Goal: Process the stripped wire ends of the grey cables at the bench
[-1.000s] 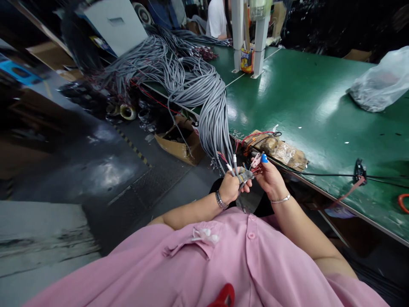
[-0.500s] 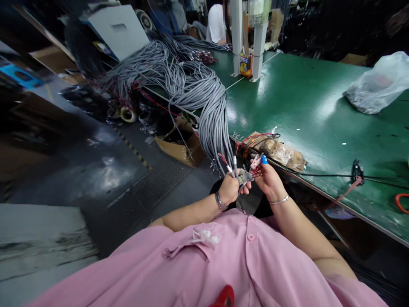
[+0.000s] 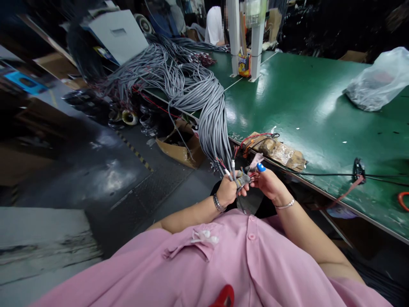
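Observation:
My left hand [image 3: 230,188] is closed around the ends of grey cables [image 3: 226,172], with grey finger covers on its thumb and a finger. Thin coloured wires fan out of the stripped cable ends near it. Just to the right, my right hand [image 3: 266,182] pinches fine reddish wires [image 3: 254,175] at the tip of the left thumb. A blue cover [image 3: 261,167] with white spots sits on its thumb. Behind the fingers is a pale pink strip [image 3: 256,160], partly hidden. The thick bundle of grey cables [image 3: 214,123] hangs over the bench edge beyond my left hand.
A taped brown block [image 3: 281,154] lies along the edge of the green bench [image 3: 303,98]. Black cords [image 3: 329,175] run right from it. A plastic bag [image 3: 378,83] is at far right. An open cardboard box [image 3: 180,149] stands on the floor. A person in white [image 3: 214,25] is behind.
My right hand has moved slightly down and to the right, staying close to the left. The left hand keeps its hold on the cables, almost unmoved.

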### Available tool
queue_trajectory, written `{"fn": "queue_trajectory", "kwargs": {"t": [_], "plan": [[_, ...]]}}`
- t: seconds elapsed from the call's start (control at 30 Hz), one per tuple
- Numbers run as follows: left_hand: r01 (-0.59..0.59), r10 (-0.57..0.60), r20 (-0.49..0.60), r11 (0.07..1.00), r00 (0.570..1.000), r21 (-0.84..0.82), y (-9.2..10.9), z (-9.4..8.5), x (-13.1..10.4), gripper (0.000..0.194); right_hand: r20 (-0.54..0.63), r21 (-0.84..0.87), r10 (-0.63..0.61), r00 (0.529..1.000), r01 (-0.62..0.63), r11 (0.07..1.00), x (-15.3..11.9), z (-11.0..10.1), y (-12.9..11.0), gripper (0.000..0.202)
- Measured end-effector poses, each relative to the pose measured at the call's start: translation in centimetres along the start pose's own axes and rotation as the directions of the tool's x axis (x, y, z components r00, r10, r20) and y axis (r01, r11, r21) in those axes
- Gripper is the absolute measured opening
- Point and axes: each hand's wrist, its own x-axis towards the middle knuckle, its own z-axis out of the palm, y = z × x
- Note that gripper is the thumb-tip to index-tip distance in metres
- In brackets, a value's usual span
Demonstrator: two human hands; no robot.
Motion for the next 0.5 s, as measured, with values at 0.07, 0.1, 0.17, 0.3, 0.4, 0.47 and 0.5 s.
{"fn": "queue_trajectory", "kwargs": {"t": [0.07, 0.1, 0.17, 0.3, 0.4, 0.47, 0.5], "plan": [[-0.024, 0.024, 0.006, 0.997, 1.0, 0.07, -0.2, 0.0, 0.0, 0.035, 0.002, -0.092, -0.019, 1.0, 0.019, 0.996, -0.6, 0.1, 0.1, 0.035], [-0.036, 0.035, 0.015, 0.994, 0.999, 0.103, -0.4, -0.1, 0.0, 0.034, -0.008, -0.14, -0.036, 0.999, 0.035, 0.99, -0.8, 0.1, 0.2, 0.032], [-0.052, 0.048, 0.032, 0.986, 0.998, 0.157, -0.7, -0.1, -0.1, 0.032, -0.044, -0.235, -0.091, 0.995, 0.078, 0.969, -1.2, 0.3, 0.3, 0.028], [-0.063, 0.057, 0.036, 0.981, 0.998, 0.181, -1.1, -0.3, -0.1, 0.031, -0.085, -0.352, -0.201, 0.976, 0.159, 0.922, -1.5, 0.6, 0.6, 0.024], [-0.072, 0.07, 0.019, 0.981, 0.997, 0.179, -1.2, -0.4, -0.2, 0.032, -0.089, -0.391, -0.245, 0.965, 0.192, 0.9, -1.7, 0.9, 0.8, 0.022], [-0.072, 0.073, 0.002, 0.981, 0.997, 0.179, -1.3, -0.5, -0.2, 0.033, -0.103, -0.397, -0.268, 0.958, 0.207, 0.894, -1.9, 1.1, 1.0, 0.022], [-0.07, 0.072, -0.006, 0.982, 0.997, 0.177, -1.3, -0.6, -0.3, 0.033, -0.113, -0.393, -0.273, 0.955, 0.209, 0.896, -1.9, 1.2, 1.0, 0.021]]}}
